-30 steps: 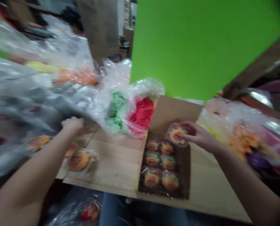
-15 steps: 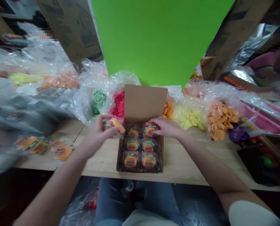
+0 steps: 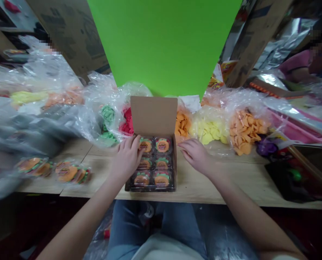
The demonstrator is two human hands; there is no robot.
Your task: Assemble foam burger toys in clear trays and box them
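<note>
A cardboard box (image 3: pixel 150 164) stands on the wooden table (image 3: pixel 226 186) with its lid (image 3: pixel 153 115) raised upright. Inside lie several clear packs of burger-shaped sweets in two rows, including one at the back right (image 3: pixel 162 145). My left hand (image 3: pixel 127 159) rests against the box's left side, fingertips at the back-left pack (image 3: pixel 146 145) and holding nothing. My right hand (image 3: pixel 196 155) hovers just right of the box, fingers apart and empty. Further left on the table lie loose sweet packs (image 3: pixel 68 173).
Plastic bags of orange (image 3: pixel 247 128), yellow (image 3: pixel 208 130), red (image 3: pixel 127 122) and green (image 3: pixel 108 121) sweets line the table's back. A green board (image 3: pixel 163 39) rises behind them. A dark tray (image 3: pixel 293 177) sits at right, and a co-worker's pink sleeve (image 3: pixel 296 61) shows beyond.
The view has swung level. My left hand no longer holds a pack up and now rests at the box's left side. My right hand has moved off the packs to the box's right.
</note>
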